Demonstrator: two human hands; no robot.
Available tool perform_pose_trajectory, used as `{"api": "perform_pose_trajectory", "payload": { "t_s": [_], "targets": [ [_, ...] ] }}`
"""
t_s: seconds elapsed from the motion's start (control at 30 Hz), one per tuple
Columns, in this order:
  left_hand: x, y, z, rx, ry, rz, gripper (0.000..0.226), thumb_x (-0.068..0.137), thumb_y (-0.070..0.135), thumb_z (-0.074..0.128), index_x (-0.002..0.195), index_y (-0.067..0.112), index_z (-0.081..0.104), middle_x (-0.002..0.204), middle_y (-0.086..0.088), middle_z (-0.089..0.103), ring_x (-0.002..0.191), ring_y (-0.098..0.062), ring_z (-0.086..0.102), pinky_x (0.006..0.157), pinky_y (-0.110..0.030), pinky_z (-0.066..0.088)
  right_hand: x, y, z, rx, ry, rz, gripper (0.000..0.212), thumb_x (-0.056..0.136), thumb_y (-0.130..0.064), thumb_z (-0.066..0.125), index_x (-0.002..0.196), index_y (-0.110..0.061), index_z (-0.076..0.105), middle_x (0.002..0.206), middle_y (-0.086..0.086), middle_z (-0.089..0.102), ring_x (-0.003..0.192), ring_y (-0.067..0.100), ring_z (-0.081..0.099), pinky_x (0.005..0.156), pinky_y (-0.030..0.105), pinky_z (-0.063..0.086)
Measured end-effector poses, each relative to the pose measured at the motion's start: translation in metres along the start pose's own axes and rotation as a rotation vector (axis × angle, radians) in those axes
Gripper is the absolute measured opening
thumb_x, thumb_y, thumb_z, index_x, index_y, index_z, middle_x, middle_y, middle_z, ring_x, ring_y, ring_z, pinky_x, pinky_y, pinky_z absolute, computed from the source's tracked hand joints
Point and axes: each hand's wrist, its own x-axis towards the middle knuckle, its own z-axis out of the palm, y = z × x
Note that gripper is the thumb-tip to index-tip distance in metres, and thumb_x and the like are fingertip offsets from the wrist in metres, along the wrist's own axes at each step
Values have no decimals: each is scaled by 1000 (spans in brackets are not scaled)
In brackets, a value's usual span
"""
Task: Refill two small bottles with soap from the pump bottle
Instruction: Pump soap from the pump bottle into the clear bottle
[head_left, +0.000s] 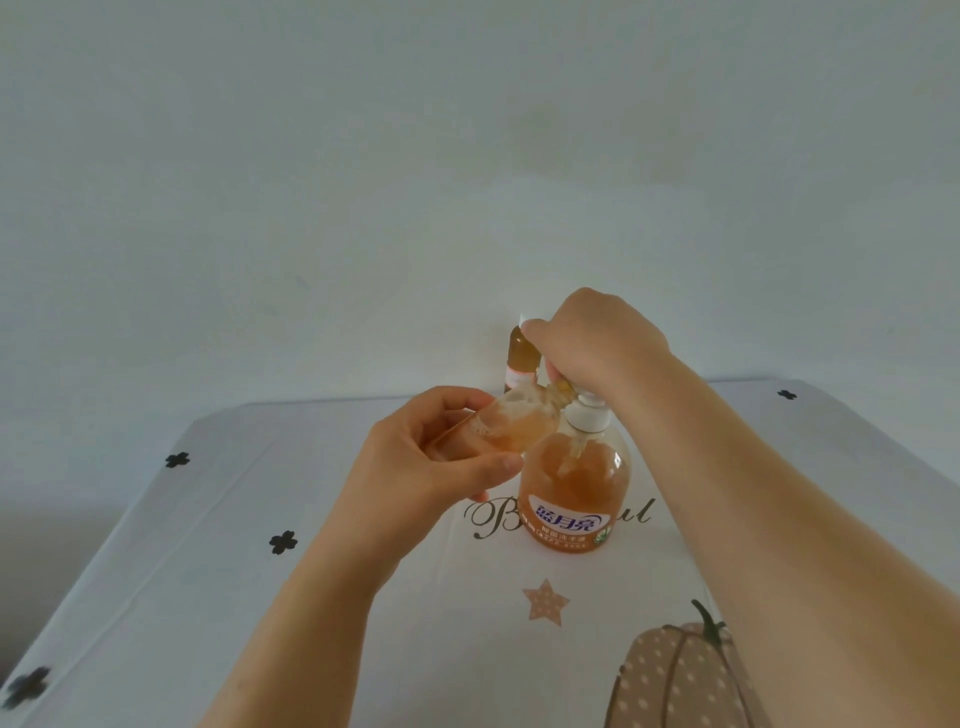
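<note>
Head: left hand (441, 462) pinches tilted small bottle (514, 427)
Right hand (597, 343): grips pump bottle (576, 488) top
Handling: light, likely slick; hold mid-body

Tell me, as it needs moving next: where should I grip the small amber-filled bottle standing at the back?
Grip the small amber-filled bottle round its upright body, from the left; the right hand and orange pump bottle crowd its right side.
</note>
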Motion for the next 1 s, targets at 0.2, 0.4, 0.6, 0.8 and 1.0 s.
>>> {"api": "perform_pose_trajectory", "payload": {
  "t_s": [0.2, 0.4, 0.6, 0.8, 1.0],
  "targets": [
    [1, 1, -1, 3, -26, -25, 36, 71, 2, 81, 98, 24, 70, 84, 6, 75, 60, -6, 66, 52, -11, 47, 3, 2, 4, 45, 8, 2, 39, 94, -35, 51, 62, -16, 63, 69, 2, 65, 62, 22, 60, 57, 29, 42],
    [-1, 2, -1, 22, -41, -27, 38, 72, 6, 81, 105, 23, 73, 83, 4, 76, 62, -4, 66, 53, -10, 46, 2, 2, 4, 52, 6, 10, 36, 93, -34, 51, 64, -16, 64, 66, 0, 64, 60, 22, 59, 57, 28, 41],
    [-2, 4, 2, -6, -20, -3, 37, 72, 4, 82, 102, 24, 73, 84, 5, 76, 65, -6, 68, 57, -14, 50, -1, -3, -6, 37, 2, 7, 39, 93, -31, 52, 58, -19, 65, 60, 0, 63, 54, 21, 59, 55, 26, 44],
    [-4, 4, 4, -31, 2, 18, 38, 73, 4, 82, 104, 23, 73, 87, 3, 76, 69, -9, 69, 62, -21, 56, -1, -5, -11, 33, 6, 3, 32, 92, -30, 52, 77, -13, 75, 58, 1, 62, 52, 21, 56, 57, 26, 45],
    [-2, 3, 4, -9, -1, 9, 39, 71, 7, 83, 104, 26, 73, 88, 4, 76, 72, -11, 70, 65, -23, 57, -2, -4, -9, 53, 7, -18, 41, 94, -33, 50, 64, -14, 71, 42, -1, 50, 47, 20, 51, 61, 29, 48]
  ]
}}
